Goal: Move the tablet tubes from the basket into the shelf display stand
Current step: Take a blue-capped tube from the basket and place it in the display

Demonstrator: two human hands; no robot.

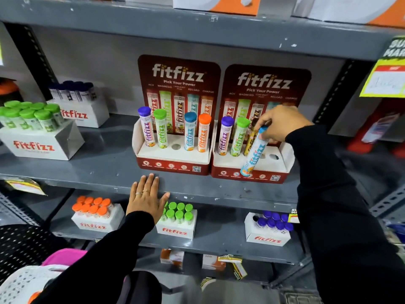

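Note:
Two red fitfizz display stands sit side by side on the grey middle shelf. The left stand (173, 166) holds several upright tubes with one hole free in its middle. The right stand (249, 173) holds purple-capped, green-capped and brown tubes. My right hand (280, 126) grips the cap end of a blue-capped tube (254, 151), tilted, its bottom over the front of the right stand. Two round holes (274, 156) show to the right of it. My left hand (146, 199) rests flat on the shelf's front edge. The white basket (24, 284) is at bottom left.
White fitfizz boxes of green-capped tubes (32, 119) and dark-capped tubes (74, 93) stand at the left of the shelf. On the shelf below are boxes with orange (94, 212), green (177, 218) and purple caps (271, 227). Yellow price tags hang at right.

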